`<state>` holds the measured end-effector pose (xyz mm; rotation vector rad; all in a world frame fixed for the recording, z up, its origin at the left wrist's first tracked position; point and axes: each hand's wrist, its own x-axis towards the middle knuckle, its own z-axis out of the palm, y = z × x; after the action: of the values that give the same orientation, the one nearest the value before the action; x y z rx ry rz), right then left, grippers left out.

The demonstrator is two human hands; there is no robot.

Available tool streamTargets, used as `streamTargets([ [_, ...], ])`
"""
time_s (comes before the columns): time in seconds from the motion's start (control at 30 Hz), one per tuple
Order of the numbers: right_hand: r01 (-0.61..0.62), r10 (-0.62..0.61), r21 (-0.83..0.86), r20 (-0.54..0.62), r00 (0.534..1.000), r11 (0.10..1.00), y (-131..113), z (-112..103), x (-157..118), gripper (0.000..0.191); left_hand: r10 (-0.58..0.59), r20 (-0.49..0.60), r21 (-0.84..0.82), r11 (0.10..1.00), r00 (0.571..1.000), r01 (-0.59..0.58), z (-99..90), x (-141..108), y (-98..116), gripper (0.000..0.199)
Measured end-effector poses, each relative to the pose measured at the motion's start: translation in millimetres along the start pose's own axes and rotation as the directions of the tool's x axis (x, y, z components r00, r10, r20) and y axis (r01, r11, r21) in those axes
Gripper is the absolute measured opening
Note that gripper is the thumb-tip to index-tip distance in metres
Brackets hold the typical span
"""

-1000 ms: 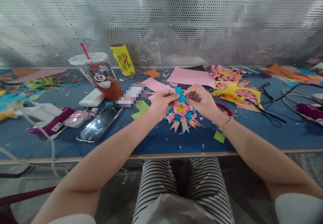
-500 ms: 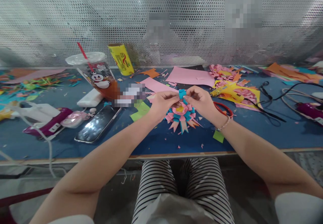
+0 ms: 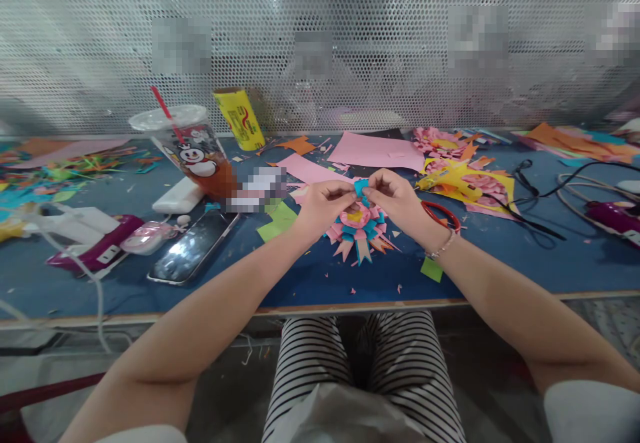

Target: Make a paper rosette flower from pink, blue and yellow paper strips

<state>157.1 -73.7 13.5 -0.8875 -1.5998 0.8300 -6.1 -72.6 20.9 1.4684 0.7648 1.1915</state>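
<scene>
Blue piece: a small strip of bright blue paper [image 3: 361, 187], bent over and smooth-faced, is held just above the rosette's top edge; from here I can't tell whether it touches.
Left hand: the bare left hand [image 3: 325, 204] has thumb and fingers drawn in to a narrow pinch on the strip's left side.
Right hand: the bare right hand [image 3: 397, 200], a thin beaded bracelet [image 3: 445, 246] at its wrist, pinches the strip's other side just as closely.
Rosette: below the fingers, a layered pink-and-blue paper rosette [image 3: 356, 226] lies on the table, ruffled around a yellow middle, with notched flat tails fanning towards the person.
Table: a matt blue tabletop [image 3: 295, 286], speckled with tiny paper clippings.
Right side: a smooth curved red loop [image 3: 444, 212] beside the wrist; farther off, a yellow plastic gun-shaped tool [image 3: 453, 183] with a black cord.
Left side: a glossy flat black phone [image 3: 195, 246] near a tapered clear plastic cup [image 3: 203, 163] of amber drink.
Behind: a silvery metal screen [image 3: 370, 63], punched with small round holes.
</scene>
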Motion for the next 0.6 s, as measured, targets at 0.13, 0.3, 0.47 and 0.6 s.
streamTargets([
  [0.13, 0.007, -0.007, -0.002, 0.005, 1.000, 1.000, 0.7, 0.0, -0.4, 0.018, 0.016, 0.009, 0.000, 1.000, 1.000, -0.016, -0.4, 0.4, -0.4, 0.010],
  [0.3, -0.014, 0.014, 0.060, 0.005, 1.000, 0.998, 1.4, 0.8, 0.9, 0.026, 0.077, 0.037, 0.049, 0.996, 0.996, -0.079, -1.1, 1.9, -2.7, 0.008],
  [0.47, -0.056, 0.049, 0.100, 0.065, 0.997, 0.993, -0.3, 2.6, 1.2, 0.024, 0.122, 0.042, 0.114, 0.986, 0.992, -0.126, -2.1, 3.4, -6.1, 0.005],
  [0.6, -0.052, 0.048, 0.133, 0.036, 0.998, 0.990, 1.7, 4.2, 1.3, 0.025, 0.130, 0.048, 0.121, 0.983, 0.990, -0.135, -2.2, 2.6, -6.0, 0.005],
])
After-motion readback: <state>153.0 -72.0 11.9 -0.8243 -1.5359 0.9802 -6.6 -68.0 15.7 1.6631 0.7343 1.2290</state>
